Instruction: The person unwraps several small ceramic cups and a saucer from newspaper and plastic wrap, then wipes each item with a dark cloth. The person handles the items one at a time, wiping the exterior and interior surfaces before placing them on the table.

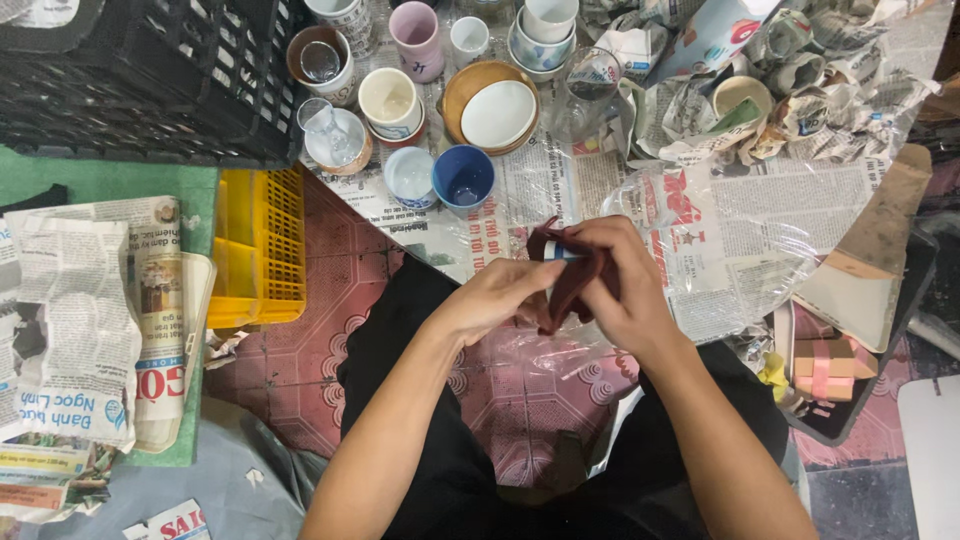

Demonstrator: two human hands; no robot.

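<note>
Both my hands meet at the centre of the head view over my lap. My right hand (620,285) wraps a dark red cloth (572,285) around a small cup (560,253), of which only a blue and white edge shows. My left hand (495,295) grips the same bundle from the left, fingers pressed into the cloth. Most of the cup is hidden by the cloth and my fingers. Just beyond my hands stand a blue cup (463,180) and a pale blue cup (410,176) on spread newspaper (560,185).
Several cups, bowls and a glass crowd the far newspaper, with a brown bowl (455,100) holding a white one. A black crate (150,80) and yellow basket (262,250) sit left, folded newspapers (90,320) further left. Crumpled paper-wrapped items (800,90) and a cardboard box (870,270) lie right.
</note>
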